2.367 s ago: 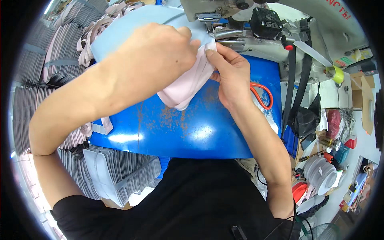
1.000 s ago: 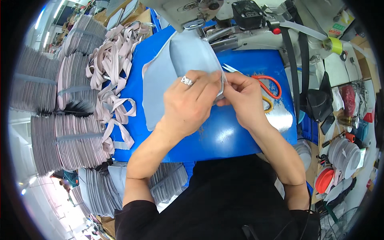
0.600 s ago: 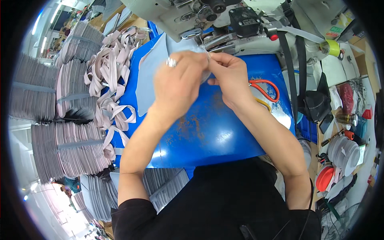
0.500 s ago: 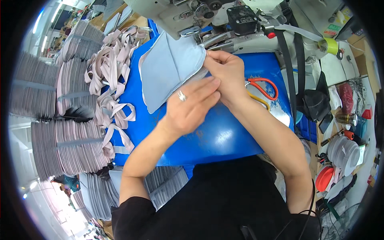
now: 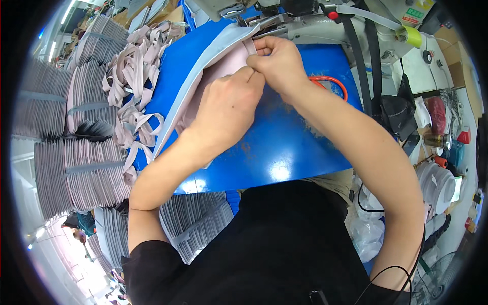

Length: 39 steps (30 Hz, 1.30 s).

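Observation:
A pale pink and grey fabric piece (image 5: 211, 68) lies on the blue work surface (image 5: 284, 147), its far end under the sewing machine head (image 5: 284, 18). My left hand (image 5: 223, 109) presses down on the fabric with fingers closed on it. My right hand (image 5: 277, 63) pinches the fabric's edge and a narrow pink strap right in front of the machine's foot. Both hands touch each other at the fingertips.
Orange-handled scissors (image 5: 333, 84) lie to the right of my right hand. A heap of loose pink straps (image 5: 134, 76) sits on the left. Stacks of bundled fabric pieces (image 5: 76, 173) stand at far left and below. Black webbing (image 5: 373, 66) hangs at right.
The fabric has been turned so its pink side faces up and its end pushed up to the machine. Both hands moved toward the machine's foot.

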Each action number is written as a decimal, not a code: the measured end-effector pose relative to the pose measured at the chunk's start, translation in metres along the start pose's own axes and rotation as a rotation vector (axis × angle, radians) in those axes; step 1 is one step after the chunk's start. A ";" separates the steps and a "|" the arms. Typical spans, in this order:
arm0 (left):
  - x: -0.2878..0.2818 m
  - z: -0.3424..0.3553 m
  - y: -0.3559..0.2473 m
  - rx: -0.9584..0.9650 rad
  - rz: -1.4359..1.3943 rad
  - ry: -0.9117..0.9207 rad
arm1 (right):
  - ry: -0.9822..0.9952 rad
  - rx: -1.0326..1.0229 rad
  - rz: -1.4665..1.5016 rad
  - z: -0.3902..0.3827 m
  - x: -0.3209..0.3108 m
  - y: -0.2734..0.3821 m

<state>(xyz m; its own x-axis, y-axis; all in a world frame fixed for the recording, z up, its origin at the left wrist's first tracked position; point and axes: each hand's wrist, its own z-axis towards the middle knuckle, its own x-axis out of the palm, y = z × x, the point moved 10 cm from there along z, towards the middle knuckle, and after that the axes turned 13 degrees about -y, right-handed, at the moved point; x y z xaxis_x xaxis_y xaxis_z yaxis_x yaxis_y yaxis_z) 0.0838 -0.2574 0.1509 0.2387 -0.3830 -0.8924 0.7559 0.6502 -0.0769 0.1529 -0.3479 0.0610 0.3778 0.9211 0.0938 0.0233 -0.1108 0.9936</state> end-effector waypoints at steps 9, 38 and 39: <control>-0.040 0.020 0.065 0.248 0.312 0.197 | 0.118 0.297 0.327 -0.018 0.008 -0.012; -0.028 0.049 0.021 0.335 0.525 0.245 | -0.028 0.309 0.454 -0.007 0.006 -0.015; -0.025 0.047 0.017 0.312 0.511 0.226 | -0.034 0.314 0.486 -0.008 0.006 -0.013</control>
<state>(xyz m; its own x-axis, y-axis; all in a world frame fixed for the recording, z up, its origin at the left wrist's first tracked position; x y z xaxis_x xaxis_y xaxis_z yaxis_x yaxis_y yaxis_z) 0.1193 -0.2679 0.1932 0.5072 0.0950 -0.8566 0.7306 0.4799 0.4858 0.1476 -0.3377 0.0490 0.4430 0.7249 0.5275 0.1112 -0.6283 0.7700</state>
